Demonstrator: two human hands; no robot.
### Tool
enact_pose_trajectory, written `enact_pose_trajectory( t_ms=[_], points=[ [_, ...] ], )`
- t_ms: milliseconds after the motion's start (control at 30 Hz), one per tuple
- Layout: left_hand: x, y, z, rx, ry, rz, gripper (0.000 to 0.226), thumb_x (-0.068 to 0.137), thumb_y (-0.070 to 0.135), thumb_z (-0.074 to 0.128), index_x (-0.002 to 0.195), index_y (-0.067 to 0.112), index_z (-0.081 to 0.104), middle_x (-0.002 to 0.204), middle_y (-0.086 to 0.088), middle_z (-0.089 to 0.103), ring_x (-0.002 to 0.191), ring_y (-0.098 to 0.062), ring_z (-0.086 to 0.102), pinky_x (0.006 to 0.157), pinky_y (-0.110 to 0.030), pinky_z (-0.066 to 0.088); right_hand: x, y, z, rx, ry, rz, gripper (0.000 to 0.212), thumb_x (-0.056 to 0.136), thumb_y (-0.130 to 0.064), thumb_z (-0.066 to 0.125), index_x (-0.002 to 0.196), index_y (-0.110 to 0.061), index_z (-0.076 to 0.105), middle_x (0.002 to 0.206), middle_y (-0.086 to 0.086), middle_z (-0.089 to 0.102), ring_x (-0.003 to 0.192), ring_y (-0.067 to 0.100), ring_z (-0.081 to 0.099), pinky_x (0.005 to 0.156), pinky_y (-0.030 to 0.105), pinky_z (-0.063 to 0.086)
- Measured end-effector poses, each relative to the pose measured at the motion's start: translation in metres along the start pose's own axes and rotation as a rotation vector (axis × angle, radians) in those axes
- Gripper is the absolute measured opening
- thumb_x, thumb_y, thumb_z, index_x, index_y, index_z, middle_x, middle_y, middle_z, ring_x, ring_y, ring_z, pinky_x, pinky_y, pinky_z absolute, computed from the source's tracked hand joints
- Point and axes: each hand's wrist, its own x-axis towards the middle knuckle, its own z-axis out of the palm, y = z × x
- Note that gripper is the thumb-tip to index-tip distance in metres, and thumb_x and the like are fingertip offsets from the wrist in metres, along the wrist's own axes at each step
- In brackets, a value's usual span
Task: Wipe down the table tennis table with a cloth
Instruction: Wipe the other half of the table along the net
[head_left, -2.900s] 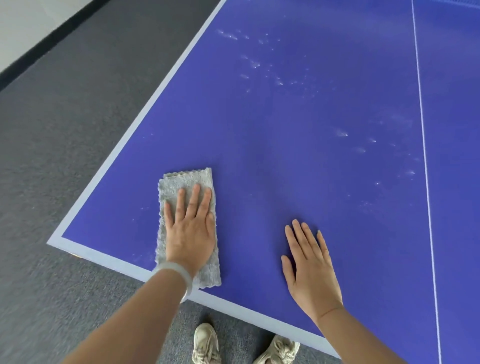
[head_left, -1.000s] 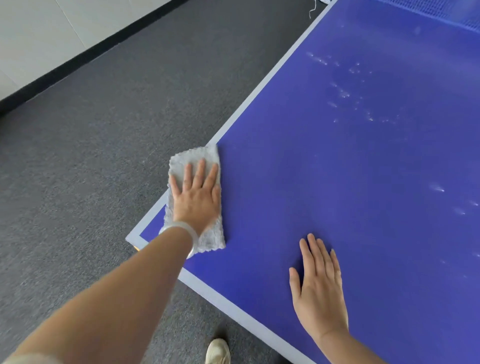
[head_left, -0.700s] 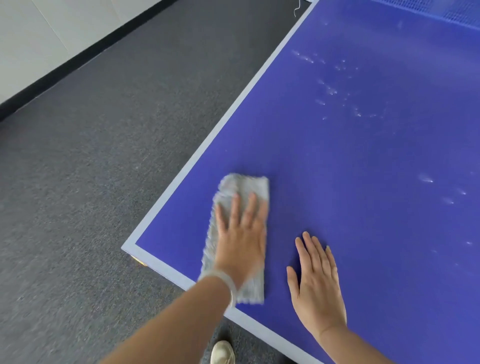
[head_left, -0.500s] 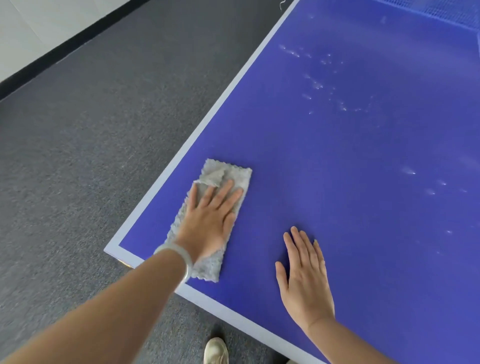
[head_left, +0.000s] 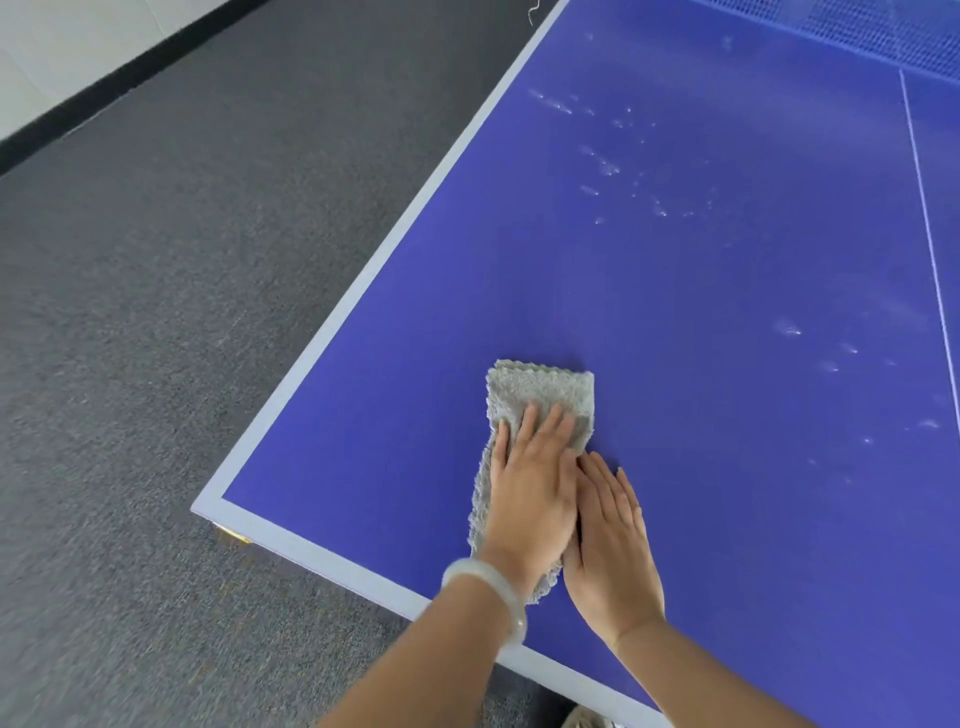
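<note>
Wiping stroke near the table corner. The left hand, fingers straight and flat, presses a folded grey cloth onto the blue table. The cloth reaches past the fingertips and back under the palm. The right hand lies flat and empty on the surface, touching the left hand's right side. 2 groups of pale marks lie well ahead of both hands and off to the right, not yet reached. A good stroke likely calls for even palm pressure, overlapping passes, and a cloth kept flat as it travels forward toward the marks.
</note>
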Motion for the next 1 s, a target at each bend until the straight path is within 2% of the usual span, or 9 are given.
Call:
enact_pose_trajectory(
  t_ms=[67,133,300,467,533,633,700,800,1000],
  points=[
    [0.003,-0.018,-0.030,-0.104,0.153,-0.028,0.047,0.102,0.017,0.031,0.147,0.017,0.044,0.155,0.006,0.035,0.147,-0.006,0.020,0.123,-0.028,0.003,0.001,0.001,0.001,0.102,0.011,0.029,0.058,0.099,-0.033,0.020,0.149,-0.012,0.040,0.156,-0.001,0.036,0.148,0.006,0.013,0.123,0.031,0.004],
    [0.015,-0.050,-0.061,0.125,0.284,-0.082,0.045,0.100,0.013,0.039,0.145,0.009,0.046,0.154,-0.004,0.038,0.148,-0.018,0.024,0.123,-0.031,0.006,0.000,0.002,0.002,0.143,0.017,0.033,0.058,0.098,-0.032,0.018,0.149,-0.016,0.039,0.157,-0.006,0.032,0.148,0.000,0.009,0.125,0.029,0.002],
    [0.019,-0.103,-0.082,0.546,0.168,-0.268,0.056,0.105,0.031,0.022,0.157,0.010,0.014,0.165,-0.006,0.006,0.152,-0.022,0.000,0.123,-0.040,-0.001,-0.003,0.002,0.000,0.270,0.013,0.089,0.046,0.104,-0.015,0.035,0.148,-0.028,0.037,0.158,-0.013,0.027,0.150,0.001,0.005,0.122,0.018,0.000],
    [0.021,-0.105,-0.080,0.599,0.188,-0.240,0.057,0.103,0.031,0.025,0.155,0.009,0.019,0.164,-0.008,0.014,0.152,-0.025,0.006,0.123,-0.043,0.003,0.005,-0.003,-0.016,0.696,0.192,0.361,0.039,0.103,-0.015,0.040,0.121,-0.045,0.055,0.141,-0.037,0.042,0.135,-0.016,0.028,0.118,0.035,0.029],
    [0.022,-0.106,-0.079,0.614,0.180,-0.237,0.057,0.102,0.030,0.027,0.155,0.008,0.022,0.163,-0.008,0.016,0.152,-0.025,0.008,0.123,-0.043,0.003,0.021,-0.016,-0.019,0.539,0.304,0.294,0.037,0.101,-0.019,0.041,0.131,-0.037,0.050,0.146,-0.030,0.038,0.136,-0.012,0.027,0.115,0.030,0.029],
    [0.020,-0.107,-0.078,0.622,0.173,-0.246,0.057,0.102,0.029,0.026,0.155,0.009,0.021,0.164,-0.007,0.014,0.152,-0.024,0.005,0.123,-0.042,0.002,0.054,-0.047,-0.004,0.265,0.074,0.093,0.055,0.105,-0.028,0.030,0.158,-0.021,0.019,0.166,-0.008,0.008,0.153,0.008,-0.001,0.123,0.023,0.000],
    [0.021,-0.104,-0.080,0.614,0.171,-0.245,0.057,0.102,0.028,0.027,0.155,0.009,0.021,0.164,-0.007,0.015,0.152,-0.023,0.006,0.124,-0.042,0.003,0.073,-0.058,0.012,0.013,-0.006,0.074,0.062,0.105,-0.040,0.013,0.158,-0.011,0.000,0.166,0.006,-0.005,0.153,0.019,-0.010,0.125,0.036,-0.007],
    [0.023,-0.105,-0.080,0.613,0.188,-0.233,0.056,0.101,0.026,0.034,0.153,0.007,0.027,0.162,-0.009,0.022,0.151,-0.024,0.013,0.123,-0.043,0.009,0.111,-0.053,0.018,-0.140,0.002,0.045,0.072,0.098,-0.048,0.000,0.157,-0.007,0.001,0.165,0.014,-0.001,0.154,0.028,-0.002,0.125,0.047,0.001],
    [0.023,-0.106,-0.078,0.615,0.183,-0.248,0.055,0.100,0.024,0.037,0.152,0.007,0.030,0.161,-0.009,0.025,0.151,-0.025,0.016,0.123,-0.043,0.011,0.160,-0.058,0.022,-0.203,-0.043,0.052,0.071,0.102,-0.050,0.011,0.158,-0.008,-0.002,0.166,0.015,-0.004,0.153,0.031,-0.006,0.124,0.051,0.000]
  ],
)
